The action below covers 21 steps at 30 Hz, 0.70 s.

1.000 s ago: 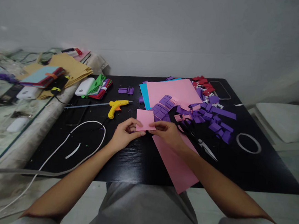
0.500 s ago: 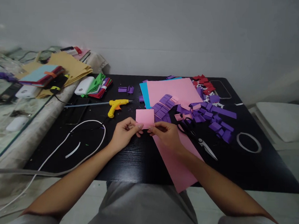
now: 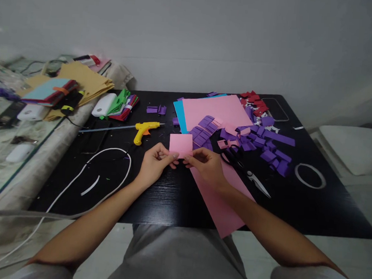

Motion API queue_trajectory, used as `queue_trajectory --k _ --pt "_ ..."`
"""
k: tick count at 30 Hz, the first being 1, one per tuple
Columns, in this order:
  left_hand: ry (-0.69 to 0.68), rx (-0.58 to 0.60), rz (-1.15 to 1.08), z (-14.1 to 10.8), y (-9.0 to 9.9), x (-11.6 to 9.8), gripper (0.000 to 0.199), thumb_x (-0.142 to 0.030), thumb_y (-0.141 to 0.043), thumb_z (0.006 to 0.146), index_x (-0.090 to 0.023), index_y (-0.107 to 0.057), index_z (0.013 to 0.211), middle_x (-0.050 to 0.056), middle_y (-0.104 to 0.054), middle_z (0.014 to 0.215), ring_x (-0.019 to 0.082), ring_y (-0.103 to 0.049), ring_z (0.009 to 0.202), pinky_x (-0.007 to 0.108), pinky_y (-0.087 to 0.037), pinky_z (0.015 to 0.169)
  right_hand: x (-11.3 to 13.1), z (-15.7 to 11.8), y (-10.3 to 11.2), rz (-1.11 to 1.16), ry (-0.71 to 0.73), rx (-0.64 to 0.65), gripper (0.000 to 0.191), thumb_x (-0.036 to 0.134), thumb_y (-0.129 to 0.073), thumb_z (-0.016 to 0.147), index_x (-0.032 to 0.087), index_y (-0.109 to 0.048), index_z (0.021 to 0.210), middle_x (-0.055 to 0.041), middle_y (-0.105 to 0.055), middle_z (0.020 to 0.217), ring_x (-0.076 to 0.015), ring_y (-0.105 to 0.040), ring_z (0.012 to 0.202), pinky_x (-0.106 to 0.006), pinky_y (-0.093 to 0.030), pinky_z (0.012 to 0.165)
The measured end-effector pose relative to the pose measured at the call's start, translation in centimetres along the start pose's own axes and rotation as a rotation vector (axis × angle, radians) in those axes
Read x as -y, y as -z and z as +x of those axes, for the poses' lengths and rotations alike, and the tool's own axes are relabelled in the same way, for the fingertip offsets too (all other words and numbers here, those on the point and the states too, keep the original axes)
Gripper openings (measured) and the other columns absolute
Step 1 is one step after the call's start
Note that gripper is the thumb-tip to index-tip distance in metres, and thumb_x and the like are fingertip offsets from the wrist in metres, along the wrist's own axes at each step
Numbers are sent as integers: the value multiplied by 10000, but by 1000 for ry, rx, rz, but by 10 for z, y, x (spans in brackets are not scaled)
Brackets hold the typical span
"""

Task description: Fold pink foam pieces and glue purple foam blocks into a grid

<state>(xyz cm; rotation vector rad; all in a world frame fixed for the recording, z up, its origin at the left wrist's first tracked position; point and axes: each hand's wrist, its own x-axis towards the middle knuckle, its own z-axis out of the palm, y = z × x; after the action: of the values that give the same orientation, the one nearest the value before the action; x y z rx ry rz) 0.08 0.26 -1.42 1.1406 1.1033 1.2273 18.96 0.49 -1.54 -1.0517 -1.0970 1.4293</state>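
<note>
A small pink paper piece (image 3: pixel 181 143) is held over the black table (image 3: pixel 168 207), its lower edge pinched at both corners. My left hand (image 3: pixel 157 162) grips the left corner between thumb and fingers. On the right corner, my right hand (image 3: pixel 207 167) closes in the same way. A crease line seems to run along the low edge. Beneath my right wrist lies a larger pink sheet (image 3: pixel 219 206), reaching past the table's front edge. Black-handled scissors (image 3: pixel 250 175) rest partly on that sheet, to the right of my right hand.
A yellow glue gun (image 3: pixel 144 130) lies left of the paper, near a looped white cable (image 3: pixel 83 168). Folded purple pieces (image 3: pixel 257 138) and red pieces (image 3: pixel 253 102) are heaped at right, beside stacked pink sheets (image 3: pixel 217 109). A white ring (image 3: pixel 310 176) lies at far right.
The view has shifted slightly. Both hands keep their pinch on the small pink paper, which looks a little more tilted up toward me; little else differs.
</note>
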Motion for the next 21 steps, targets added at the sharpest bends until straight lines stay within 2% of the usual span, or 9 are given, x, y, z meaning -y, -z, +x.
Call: queue_trajectory --k 4,7,11,14,17,19,21 --pt "-23 28 -48 0 -1 0 456 -422 -922 739 -182 -560 879 -9 -738 654 165 -747 597 231 -612 539 0 -1 -2 33 3 -4 422 462 -930 692 213 -615 820 17 -731 729 -175 -756 676 -318 -654 679" --pt "-51 55 -44 -1 0 0 453 -404 -889 791 -191 -572 1036 -29 -730 655 158 -741 590 232 -621 550 -2 -2 -2 40 28 -2 436 434 -893 751 246 -571 976 39 -737 774 -159 -747 669 -305 -642 672" --pt "-53 124 -12 -1 3 -2 370 -415 -825 863 -166 -643 1068 -12 -724 669 158 -745 621 235 -631 570 -5 -4 0 -80 161 61 353 393 -770 892 277 -586 1171 45 -706 831 -147 -737 720 -306 -626 729" --pt "-22 148 -22 0 6 -3 361 -419 -833 854 -150 -674 1034 13 -742 686 169 -753 634 240 -634 567 -4 -5 5 -292 306 107 204 343 -643 989 271 -657 1179 -2 -706 940 -153 -724 798 -316 -606 763" --pt "6 131 -61 0 7 -4 386 -397 -856 834 -162 -664 1072 10 -750 676 173 -752 608 233 -623 539 1 -7 8 -455 451 60 205 295 -614 1004 280 -674 1199 -59 -678 1136 -200 -702 991 -352 -615 824" --pt "16 125 -77 0 7 -4 374 -392 -857 833 -163 -663 1056 12 -752 673 171 -751 604 225 -618 532 2 -8 7 -501 523 10 178 288 -625 995 281 -684 1163 -88 -619 1241 -229 -673 1092 -374 -629 842" --pt "18 128 -89 0 7 -5 345 -397 -852 839 -160 -666 1007 19 -755 689 172 -760 634 223 -623 548 1 -9 5 -476 517 -30 121 304 -644 985 280 -685 1096 -94 -582 1262 -232 -667 1095 -378 -642 832"
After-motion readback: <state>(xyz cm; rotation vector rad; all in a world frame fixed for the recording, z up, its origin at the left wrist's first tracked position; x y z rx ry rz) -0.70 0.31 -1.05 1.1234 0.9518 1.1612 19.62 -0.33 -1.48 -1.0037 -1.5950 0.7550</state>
